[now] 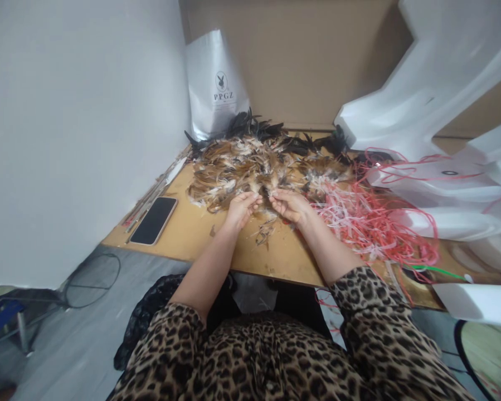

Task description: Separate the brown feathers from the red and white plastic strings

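My left hand [244, 208] and right hand [291, 206] are pinched closed; I cannot tell on what. The feather pile [229, 164] lies directly beyond both grips, stray feathers [265, 231] just nearer me.

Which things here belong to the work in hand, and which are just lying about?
Work in hand:
- feathers, heaped on the table
- left hand and right hand, both seemingly pinching feathers

Probably just lying about:
- phone
- silver bag

Unsure: red and pink strings, which neither hand holds.
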`<state>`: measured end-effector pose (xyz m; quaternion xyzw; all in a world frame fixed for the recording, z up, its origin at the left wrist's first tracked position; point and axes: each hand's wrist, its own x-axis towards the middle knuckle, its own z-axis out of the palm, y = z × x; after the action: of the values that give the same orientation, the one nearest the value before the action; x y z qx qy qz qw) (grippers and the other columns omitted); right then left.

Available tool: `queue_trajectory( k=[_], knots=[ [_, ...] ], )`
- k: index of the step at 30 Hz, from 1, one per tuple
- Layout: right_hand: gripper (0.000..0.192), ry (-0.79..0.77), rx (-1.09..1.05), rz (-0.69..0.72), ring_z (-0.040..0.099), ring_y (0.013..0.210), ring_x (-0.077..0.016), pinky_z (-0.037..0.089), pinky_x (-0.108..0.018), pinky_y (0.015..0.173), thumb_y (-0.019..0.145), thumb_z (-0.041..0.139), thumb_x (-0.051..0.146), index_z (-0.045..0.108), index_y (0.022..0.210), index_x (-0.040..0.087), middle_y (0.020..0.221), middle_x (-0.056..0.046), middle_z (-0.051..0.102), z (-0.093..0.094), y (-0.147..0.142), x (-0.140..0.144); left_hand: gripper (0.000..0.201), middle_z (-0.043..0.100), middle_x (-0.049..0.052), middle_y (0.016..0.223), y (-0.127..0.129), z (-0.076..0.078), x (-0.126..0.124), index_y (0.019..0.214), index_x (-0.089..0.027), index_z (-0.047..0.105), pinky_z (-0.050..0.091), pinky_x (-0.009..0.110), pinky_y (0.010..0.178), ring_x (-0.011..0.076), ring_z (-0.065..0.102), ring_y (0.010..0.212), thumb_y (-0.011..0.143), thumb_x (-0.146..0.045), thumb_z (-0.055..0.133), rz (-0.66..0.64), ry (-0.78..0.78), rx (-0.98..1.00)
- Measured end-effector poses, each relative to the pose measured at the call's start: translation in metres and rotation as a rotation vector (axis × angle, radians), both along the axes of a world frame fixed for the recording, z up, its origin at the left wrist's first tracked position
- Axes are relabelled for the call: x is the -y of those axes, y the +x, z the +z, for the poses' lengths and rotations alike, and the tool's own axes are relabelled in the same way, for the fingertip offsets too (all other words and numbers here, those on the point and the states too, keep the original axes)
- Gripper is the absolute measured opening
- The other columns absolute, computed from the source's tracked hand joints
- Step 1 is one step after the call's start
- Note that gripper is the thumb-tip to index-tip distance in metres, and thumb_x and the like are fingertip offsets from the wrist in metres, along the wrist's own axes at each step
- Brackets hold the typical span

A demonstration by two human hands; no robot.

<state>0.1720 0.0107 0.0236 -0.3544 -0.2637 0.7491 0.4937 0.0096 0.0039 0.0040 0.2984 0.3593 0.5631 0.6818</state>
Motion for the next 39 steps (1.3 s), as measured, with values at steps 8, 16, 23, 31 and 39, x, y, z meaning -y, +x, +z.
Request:
queue_trajectory(
  k=[8, 16, 23, 31, 39],
  knots=[
    [0.013, 0.005, 0.201, -0.002, 0.06, 0.052, -0.0094, 0.046, -0.017, 0.045, 0.068, 0.065, 0.009, 0.055, 0.072, 0.016, 0.056, 0.002, 0.062, -0.001, -0.005, 0.003, 0.021, 0.067, 0.005, 0.076, 0.0, -0.001, 0.002, 0.078, -0.011, 0.059, 0.041, 0.016, 0.049, 0.0087, 0.062, 0.059, 0.064, -0.019, 0.072, -0.033, 0.011, -0.021],
    [0.032, 0.237, 0.705, -0.205, 0.032, 0.039, -0.0033, 0.023, -0.019, 0.039, 0.052, 0.076, 0.04, 0.059, 0.059, 0.014, 0.043, 0.006, 0.047, 0.001, -0.004, 0.006, 0.018, 0.063, -0.001, 0.068, -0.007, 0.001, -0.005, 0.078, -0.012, 0.056, 0.032, 0.014, 0.042, 0.0039, 0.055, 0.05, 0.067, -0.018, 0.069, 0.221, -0.041, 0.038],
    [0.034, 0.167, 0.588, -0.116, 0.034, 0.041, -0.004, 0.02, -0.019, 0.037, 0.048, 0.078, 0.038, 0.062, 0.066, 0.014, 0.054, 0.002, 0.055, 0.0, 0.004, 0.001, 0.022, 0.063, 0.0, 0.07, -0.006, 0.003, -0.004, 0.079, -0.013, 0.056, 0.032, 0.015, 0.044, 0.0038, 0.054, 0.051, 0.064, -0.022, 0.071, 0.187, 0.026, 0.049],
    [0.03, 0.144, 0.263, 0.026, 0.031, 0.042, -0.0021, 0.018, -0.016, 0.038, 0.048, 0.08, 0.028, 0.06, 0.066, 0.013, 0.047, 0.006, 0.045, 0.008, 0.009, 0.002, 0.022, 0.065, 0.002, 0.068, 0.0, 0.001, 0.001, 0.076, -0.012, 0.058, 0.037, 0.015, 0.046, 0.0057, 0.057, 0.053, 0.061, -0.019, 0.073, 0.008, 0.047, 0.029],
    [0.032, 0.206, 0.347, 0.051, 0.045, 0.048, -0.0052, 0.029, -0.018, 0.044, 0.048, 0.08, 0.032, 0.06, 0.065, 0.014, 0.055, 0.002, 0.057, 0.004, 0.002, 0.007, 0.023, 0.067, 0.004, 0.073, 0.002, 0.002, 0.005, 0.076, -0.011, 0.059, 0.041, 0.015, 0.05, 0.007, 0.06, 0.058, 0.061, -0.021, 0.075, -0.067, 0.05, -0.053]
  ],
)
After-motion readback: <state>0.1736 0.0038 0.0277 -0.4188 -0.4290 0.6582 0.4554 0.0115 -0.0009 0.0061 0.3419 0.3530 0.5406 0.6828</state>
